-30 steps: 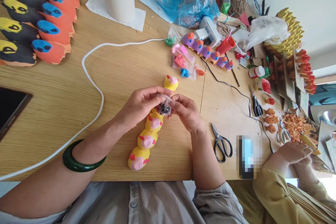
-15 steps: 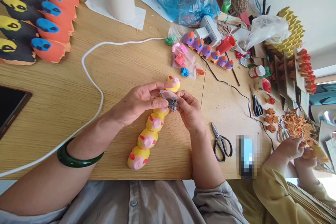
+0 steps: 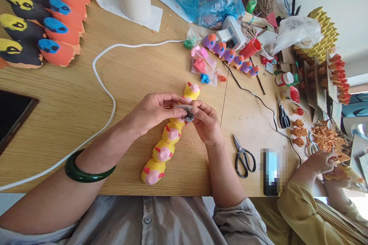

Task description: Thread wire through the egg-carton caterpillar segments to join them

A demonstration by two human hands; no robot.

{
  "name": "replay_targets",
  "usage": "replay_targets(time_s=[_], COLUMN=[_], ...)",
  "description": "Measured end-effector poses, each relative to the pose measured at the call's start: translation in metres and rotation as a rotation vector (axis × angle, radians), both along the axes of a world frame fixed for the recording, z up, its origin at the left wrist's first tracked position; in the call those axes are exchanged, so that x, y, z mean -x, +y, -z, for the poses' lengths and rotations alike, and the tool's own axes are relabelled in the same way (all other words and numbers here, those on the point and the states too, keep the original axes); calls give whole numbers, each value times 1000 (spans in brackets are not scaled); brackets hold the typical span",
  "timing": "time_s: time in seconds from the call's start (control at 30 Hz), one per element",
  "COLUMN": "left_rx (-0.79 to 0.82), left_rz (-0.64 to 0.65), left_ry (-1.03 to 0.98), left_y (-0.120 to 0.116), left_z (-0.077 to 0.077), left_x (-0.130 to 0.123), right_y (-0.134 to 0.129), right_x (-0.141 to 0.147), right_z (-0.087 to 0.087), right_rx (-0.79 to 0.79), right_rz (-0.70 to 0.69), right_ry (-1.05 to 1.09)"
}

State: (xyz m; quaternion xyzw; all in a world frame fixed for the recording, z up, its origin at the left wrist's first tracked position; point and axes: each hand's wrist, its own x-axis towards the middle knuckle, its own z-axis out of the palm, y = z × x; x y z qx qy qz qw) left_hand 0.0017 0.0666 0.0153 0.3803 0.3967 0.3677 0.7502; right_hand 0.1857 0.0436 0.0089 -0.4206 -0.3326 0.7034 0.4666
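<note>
Your left hand (image 3: 156,113) and right hand (image 3: 207,121) pinch a small plastic bag (image 3: 189,116) from nine and three o'clock, likely to steady it, over the yellow strip (image 3: 163,152) running from one to seven o'clock.

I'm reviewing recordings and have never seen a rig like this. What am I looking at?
No machine here: a camera worn on a person's head looks forward and down. Their bare left hand and right hand hold a small clear packet with something dark inside, above a yellow bumpy row dotted with pink and red. That row lies on a wooden table, with black-handled scissors to the right and a white cable to the left. The hands at the far right belong to someone else.
</note>
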Motion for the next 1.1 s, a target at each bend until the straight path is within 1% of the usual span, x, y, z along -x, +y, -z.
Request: replay_targets(time_s=[0.13,0.23,0.37,0.47,0.53,0.6,0.67,0.8,0.93,1.0,1.1], left_rx=[-81,-109,-160,-214,-241,-253,-250,-226,-227,-250,-277], left_rz=[-88,-158,-290,-325,-338,-316,-259,-208,-124,-121,-160], left_ry=[96,99,94,145,196,236,235,147,57,69,122], left_y=[-1,-2,-2,-3,-4,-4,-5,-5,-5,-5,-5], left_z=[0,-1,-1,3,5,7,6,2,2,3,4], left_x=[-2,-4,-3,-2,-2,-2,-3,-2,-2,-3,-5], right_y=[0,0,-2,-3,-4,-3,-2,0,2,1,0], right_x=[-1,-3,-3,0,3,6,8,6,4,4,5], right_z=[2,2,1,0,-1,0,1,2,1,1,1], right_rx=[-13,-50,-140,-185,-205,-223,-229,-210,-170,-152,-131], right_rz=[-15,-34,-112,-136,-100,-42,10,54,141,158,112], right_ry=[-21,-68,-128,-157,-181,-211,-235,-243,-274,-297,-293])
